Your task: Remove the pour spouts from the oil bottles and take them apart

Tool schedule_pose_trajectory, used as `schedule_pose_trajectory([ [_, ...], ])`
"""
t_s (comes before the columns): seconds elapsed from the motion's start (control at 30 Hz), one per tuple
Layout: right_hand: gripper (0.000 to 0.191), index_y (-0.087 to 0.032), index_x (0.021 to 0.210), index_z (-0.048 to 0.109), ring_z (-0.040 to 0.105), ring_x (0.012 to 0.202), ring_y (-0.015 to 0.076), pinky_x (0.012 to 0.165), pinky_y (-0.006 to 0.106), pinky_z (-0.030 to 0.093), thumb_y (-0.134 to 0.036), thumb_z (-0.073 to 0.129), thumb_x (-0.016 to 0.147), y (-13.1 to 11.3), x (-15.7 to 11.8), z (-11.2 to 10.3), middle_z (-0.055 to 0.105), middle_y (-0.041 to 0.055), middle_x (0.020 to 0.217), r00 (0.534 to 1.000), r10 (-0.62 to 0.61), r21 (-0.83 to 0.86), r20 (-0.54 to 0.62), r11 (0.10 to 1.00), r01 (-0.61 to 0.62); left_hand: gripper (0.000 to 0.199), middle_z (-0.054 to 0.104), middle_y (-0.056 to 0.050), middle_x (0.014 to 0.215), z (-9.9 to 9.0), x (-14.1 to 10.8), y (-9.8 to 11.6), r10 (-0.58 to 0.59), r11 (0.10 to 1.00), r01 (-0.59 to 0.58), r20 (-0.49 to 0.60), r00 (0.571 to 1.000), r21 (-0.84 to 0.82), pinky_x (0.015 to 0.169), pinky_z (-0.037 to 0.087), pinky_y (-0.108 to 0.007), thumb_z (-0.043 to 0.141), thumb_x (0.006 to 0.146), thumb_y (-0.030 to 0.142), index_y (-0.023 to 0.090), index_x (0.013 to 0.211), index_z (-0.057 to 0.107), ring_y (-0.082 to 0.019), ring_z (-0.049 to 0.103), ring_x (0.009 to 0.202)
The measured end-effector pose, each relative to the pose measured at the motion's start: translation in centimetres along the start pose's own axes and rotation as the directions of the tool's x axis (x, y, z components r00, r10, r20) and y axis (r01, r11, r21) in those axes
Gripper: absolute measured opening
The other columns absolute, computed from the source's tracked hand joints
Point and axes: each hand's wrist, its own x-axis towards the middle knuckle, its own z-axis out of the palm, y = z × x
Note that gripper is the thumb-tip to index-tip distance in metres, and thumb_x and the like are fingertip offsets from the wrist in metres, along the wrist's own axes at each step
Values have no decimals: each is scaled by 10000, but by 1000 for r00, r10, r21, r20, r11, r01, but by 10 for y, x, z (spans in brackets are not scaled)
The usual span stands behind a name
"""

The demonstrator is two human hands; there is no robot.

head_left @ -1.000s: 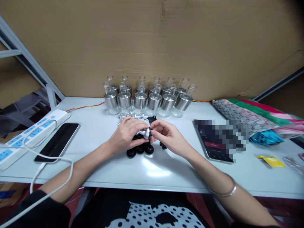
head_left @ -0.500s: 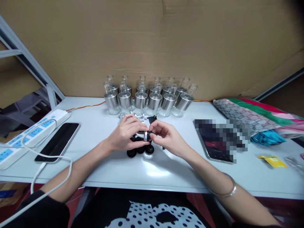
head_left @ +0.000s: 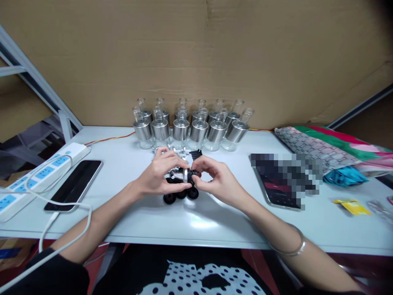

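Observation:
Between the thumb and fingers of my left hand (head_left: 161, 174) sits a black cap-like part with a silver ring (head_left: 185, 175); that hand is closed on it. My right hand (head_left: 216, 178) pinches the part's black end from the right side. Just below the hands, several round black pieces (head_left: 169, 198) lie on the table. Behind the fingers are small whitish pieces (head_left: 183, 150) and a cluster of thin black pieces (head_left: 195, 154), partly covered. More small dark parts under my left palm are half hidden.
Several glass bottles with steel sleeves (head_left: 181, 130) stand in two rows at the back. A power strip (head_left: 46, 174) and a phone (head_left: 75, 184) with a white cable lie left. On the right are a partly blurred tablet (head_left: 279, 188), a yellow packet (head_left: 353, 207) and colourful fabric (head_left: 337, 147).
The ringed black part has shifted slightly left with my left hand, and more of its black end shows. My right fingers remain on that end. The camera view has moved a little.

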Motion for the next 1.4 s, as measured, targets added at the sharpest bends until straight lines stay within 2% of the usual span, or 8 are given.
schedule_pose_trajectory([
  [0.47,103,-205,800,537,557,640,108,611,219,450,-132,573,738,-3,-1,0,623,-14,742,982,-189,-214,-29,960,179,242,685,1,798,1,0,0,-176,973,177,21,984,-146,792,348,-357,685,725,356,184,862,583,-135,557,668],
  [0.63,95,-199,804,533,562,673,128,626,242,460,-115,552,766,0,0,0,622,10,744,925,-380,-326,-4,875,358,245,679,-3,780,1,-1,-2,-230,957,239,70,971,-165,776,382,-355,683,718,378,185,840,594,-136,545,663],
  [0.73,93,-196,828,536,555,681,136,632,254,464,-109,538,796,2,1,0,619,18,736,890,-455,-366,23,825,431,243,667,-7,755,-1,0,-2,-260,948,272,93,961,-165,740,405,-340,683,714,381,179,826,610,-142,541,677],
  [1.03,124,-185,891,556,579,789,168,703,306,499,-82,518,834,7,1,-3,655,59,834,833,-543,-455,102,720,525,234,637,-24,761,-2,0,-2,-389,865,415,147,910,-282,623,436,-272,677,694,359,165,817,634,-129,527,670],
  [1.4,174,-193,958,600,606,841,183,694,328,514,-91,495,863,9,1,-4,670,88,922,770,-633,-511,82,636,578,223,641,-20,765,3,-2,-5,-488,711,509,181,854,-485,641,472,-256,696,693,347,161,800,638,-133,570,692],
])
